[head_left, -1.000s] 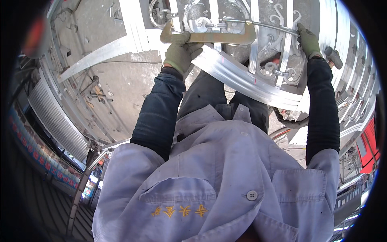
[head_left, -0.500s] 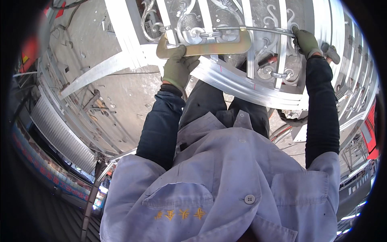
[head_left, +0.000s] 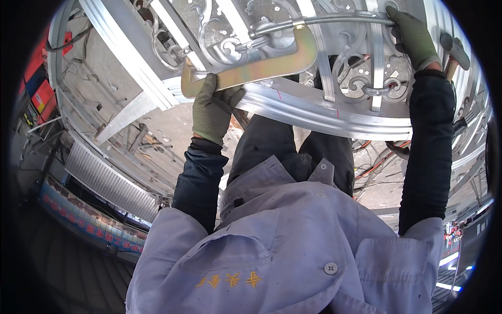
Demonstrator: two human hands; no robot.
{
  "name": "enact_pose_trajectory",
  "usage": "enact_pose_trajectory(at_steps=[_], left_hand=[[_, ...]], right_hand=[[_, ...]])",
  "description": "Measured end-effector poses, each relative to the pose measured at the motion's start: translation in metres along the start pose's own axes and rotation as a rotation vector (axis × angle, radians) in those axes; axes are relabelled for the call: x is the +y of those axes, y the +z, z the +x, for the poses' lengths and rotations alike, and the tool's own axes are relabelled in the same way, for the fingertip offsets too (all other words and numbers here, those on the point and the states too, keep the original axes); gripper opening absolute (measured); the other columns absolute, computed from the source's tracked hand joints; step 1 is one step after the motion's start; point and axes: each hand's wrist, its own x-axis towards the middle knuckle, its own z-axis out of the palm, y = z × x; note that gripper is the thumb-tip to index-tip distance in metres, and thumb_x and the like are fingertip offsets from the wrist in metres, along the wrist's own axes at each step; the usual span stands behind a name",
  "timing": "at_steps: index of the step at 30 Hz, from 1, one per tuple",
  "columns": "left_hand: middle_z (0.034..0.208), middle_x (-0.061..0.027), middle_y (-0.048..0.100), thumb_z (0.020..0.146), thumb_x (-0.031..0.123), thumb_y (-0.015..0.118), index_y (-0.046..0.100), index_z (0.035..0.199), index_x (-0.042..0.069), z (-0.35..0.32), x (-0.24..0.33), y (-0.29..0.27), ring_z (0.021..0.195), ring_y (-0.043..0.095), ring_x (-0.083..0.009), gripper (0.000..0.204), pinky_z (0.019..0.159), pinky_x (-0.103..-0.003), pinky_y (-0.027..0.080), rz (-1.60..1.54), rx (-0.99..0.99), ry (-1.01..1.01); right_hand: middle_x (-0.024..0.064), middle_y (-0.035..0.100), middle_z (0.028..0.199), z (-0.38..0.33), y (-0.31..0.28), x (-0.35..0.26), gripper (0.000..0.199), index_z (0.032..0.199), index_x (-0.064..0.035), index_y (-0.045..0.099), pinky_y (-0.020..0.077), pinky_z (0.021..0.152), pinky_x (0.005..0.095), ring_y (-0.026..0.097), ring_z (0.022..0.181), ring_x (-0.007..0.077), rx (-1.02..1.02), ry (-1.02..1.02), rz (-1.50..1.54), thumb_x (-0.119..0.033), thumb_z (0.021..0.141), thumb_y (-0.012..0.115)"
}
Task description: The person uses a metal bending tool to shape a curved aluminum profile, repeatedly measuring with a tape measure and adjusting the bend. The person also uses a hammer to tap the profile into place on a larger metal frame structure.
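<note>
My left hand (head_left: 213, 112), in a green work glove, is closed on the lower left part of a gold-coloured C-clamp (head_left: 256, 71). From the clamp's right arm a long grey screw rod (head_left: 340, 20) passes through and reaches to the right. My right hand (head_left: 417, 43), gloved the same way, closes round the right end of that rod. Under the clamp lies a silver metal railing panel with upright bars (head_left: 376, 57) and curled scrollwork (head_left: 349, 78). Its curved bottom rail (head_left: 314, 116) bears thin red marks. The clamp's left jaw is near one slanting bar; contact cannot be made out.
A hammer (head_left: 456, 51) lies right of my right hand. Long silver profiles (head_left: 123, 55) border the panel on the left. Red equipment (head_left: 42, 97) stands at the far left. Cables (head_left: 379, 163) run over the floor by my legs, and a corrugated sheet (head_left: 110, 175) lies lower left.
The view has shifted and turned a little. The clamp now tilts more, its left end lower, and both hands sit farther apart in the picture. Both keep their grip.
</note>
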Motion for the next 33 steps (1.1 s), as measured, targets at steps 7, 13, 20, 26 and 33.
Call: enact_pose_trajectory(at_steps=[7,13,20,26,33], left_hand=[[0.130,-0.0169,0.081,0.118,0.036,0.067,0.070,0.140,0.003,0.000,-0.002,-0.007,0.116,0.081,-0.0329,0.040,0.109,-0.054,0.065,-0.032,0.011,-0.005],[0.129,-0.0163,0.079,0.117,0.038,0.068,0.069,0.139,0.004,-0.001,-0.005,-0.013,0.120,0.079,-0.0330,0.041,0.111,-0.053,0.062,-0.011,0.016,-0.011],[0.131,-0.0159,0.080,0.116,0.038,0.070,0.070,0.136,0.007,-0.001,-0.008,0.004,0.128,0.077,-0.0351,0.038,0.113,-0.055,0.060,0.045,0.076,0.037],[0.130,-0.0082,0.079,0.111,0.046,0.076,0.072,0.134,0.011,0.011,-0.020,-0.018,0.129,0.074,-0.0311,0.042,0.114,-0.053,0.055,-0.004,0.021,0.040],[0.123,-0.0108,0.080,0.113,0.040,0.073,0.071,0.133,0.010,0.003,-0.014,-0.002,0.116,0.079,-0.0292,0.036,0.106,-0.048,0.061,0.032,0.137,0.050]], right_hand=[[0.0094,0.084,0.116,-0.069,0.011,0.009,0.069,0.151,-0.0071,0.073,0.0609,0.096,0.0359,0.080,0.102,0.0214,0.166,-0.357,-0.202,-0.057,0.104,0.078],[0.0062,0.078,0.146,-0.093,0.003,0.008,0.043,0.152,-0.0240,0.073,0.0614,0.109,0.0468,0.075,0.130,0.0378,0.263,-0.865,-0.542,-0.029,0.109,0.073],[0.0093,0.078,0.144,-0.041,-0.035,0.000,0.032,0.141,-0.0170,0.078,0.0632,0.103,0.0458,0.077,0.123,0.0388,0.022,-1.024,-0.636,-0.029,0.111,0.073],[0.0164,0.082,0.105,-0.061,-0.012,0.008,0.039,0.113,-0.0128,0.080,0.0625,0.084,0.0533,0.080,0.095,0.0435,0.270,-0.710,-0.834,-0.050,0.112,0.068],[0.0176,0.079,0.086,-0.107,0.010,-0.001,0.049,0.095,-0.0101,0.082,0.0595,0.076,0.0528,0.078,0.082,0.0429,0.353,-0.518,-0.685,-0.052,0.109,0.061]])
